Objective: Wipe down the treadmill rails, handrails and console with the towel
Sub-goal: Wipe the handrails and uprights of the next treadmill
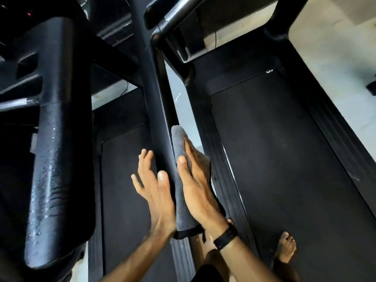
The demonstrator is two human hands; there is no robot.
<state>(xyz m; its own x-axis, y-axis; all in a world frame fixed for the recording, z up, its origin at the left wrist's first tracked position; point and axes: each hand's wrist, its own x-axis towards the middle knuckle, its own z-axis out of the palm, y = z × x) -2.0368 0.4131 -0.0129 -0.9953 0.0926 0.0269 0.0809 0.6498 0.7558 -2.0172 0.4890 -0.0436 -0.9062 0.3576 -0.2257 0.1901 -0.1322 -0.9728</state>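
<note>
The wiping of a handrail is in hand. The black handrail (156, 110) runs between both sets of fingers; the grey towel (183, 192) lies pressed under the right hand (196, 186), fingers straight. The left hand (151, 186), fingers spread, holds nothing. Next probably calls for sliding along.

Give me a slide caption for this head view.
Right hand presses the towel against a treadmill upright; left hand open beside it.

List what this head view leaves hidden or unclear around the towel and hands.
- Towel: far face hidden by the right hand.
- Left hand: fingers motion-blurred; contact with the rail unclear.
- Console: cut off by the top edge.
</note>
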